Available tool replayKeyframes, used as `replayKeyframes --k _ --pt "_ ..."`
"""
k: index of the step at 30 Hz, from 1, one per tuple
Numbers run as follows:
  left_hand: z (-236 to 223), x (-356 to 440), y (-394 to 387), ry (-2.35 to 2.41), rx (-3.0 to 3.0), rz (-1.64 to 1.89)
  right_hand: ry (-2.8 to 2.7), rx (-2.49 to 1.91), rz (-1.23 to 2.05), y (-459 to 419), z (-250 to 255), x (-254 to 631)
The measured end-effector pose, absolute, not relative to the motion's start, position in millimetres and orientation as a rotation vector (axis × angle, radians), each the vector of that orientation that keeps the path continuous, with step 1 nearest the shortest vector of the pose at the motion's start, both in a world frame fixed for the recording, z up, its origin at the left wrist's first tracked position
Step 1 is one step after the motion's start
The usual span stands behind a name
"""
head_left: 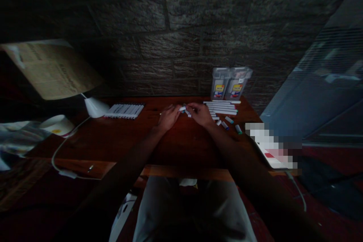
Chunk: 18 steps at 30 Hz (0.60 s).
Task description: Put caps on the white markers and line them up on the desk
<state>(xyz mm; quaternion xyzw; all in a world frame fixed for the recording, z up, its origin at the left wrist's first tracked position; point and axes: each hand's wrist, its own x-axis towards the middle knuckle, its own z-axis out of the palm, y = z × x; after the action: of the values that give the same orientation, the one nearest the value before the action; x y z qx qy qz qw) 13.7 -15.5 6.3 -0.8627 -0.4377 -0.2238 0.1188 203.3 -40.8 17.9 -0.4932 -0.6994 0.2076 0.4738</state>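
Over the table [181, 145], left hand [168, 117] and right hand [201, 114] seem to have fingers clamped on a white marker [182, 109].

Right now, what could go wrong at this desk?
The loose caps lie close by the right hand; a sideways brush might scatter them. The two clear cases stand upright just behind the white markers, so a careless reach could tip one. The lamp cord loops past the paper cup and over the desk edge; a snag might drag the lamp or knock the cup.
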Motion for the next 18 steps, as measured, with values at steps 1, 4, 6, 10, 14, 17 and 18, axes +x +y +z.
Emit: replayKeyframes --k 1,4,6,10,14,17,18 --pt "6.2 13.8 -16.3 -1.31 -2.542 -0.658 -1.713 -1.199 0.51 -40.9 17.8 203.1" --pt "5.6 14.7 -19.1 -1.368 -2.567 -0.681 -1.707 -1.191 0.523 -39.7 16.9 203.1" --pt "5.6 14.9 -21.0 -1.369 -2.558 -0.708 -1.713 -1.179 0.525 -38.7 16.5 203.3" --pt "7.2 14.3 -23.6 -1.357 -2.514 -0.744 -1.747 -1.134 0.556 -39.0 16.1 203.9" --pt "9.8 13.6 -23.5 -1.321 -2.46 -0.742 -1.821 -1.155 0.609 -40.2 15.7 203.8" --pt "12.4 13.7 -23.6 -1.328 -2.439 -0.717 -1.831 -1.197 0.574 -39.4 15.2 203.1" --pt "13.3 13.8 -24.1 -1.35 -2.436 -0.706 -1.818 -1.21 0.548 -38.9 15.0 203.0"
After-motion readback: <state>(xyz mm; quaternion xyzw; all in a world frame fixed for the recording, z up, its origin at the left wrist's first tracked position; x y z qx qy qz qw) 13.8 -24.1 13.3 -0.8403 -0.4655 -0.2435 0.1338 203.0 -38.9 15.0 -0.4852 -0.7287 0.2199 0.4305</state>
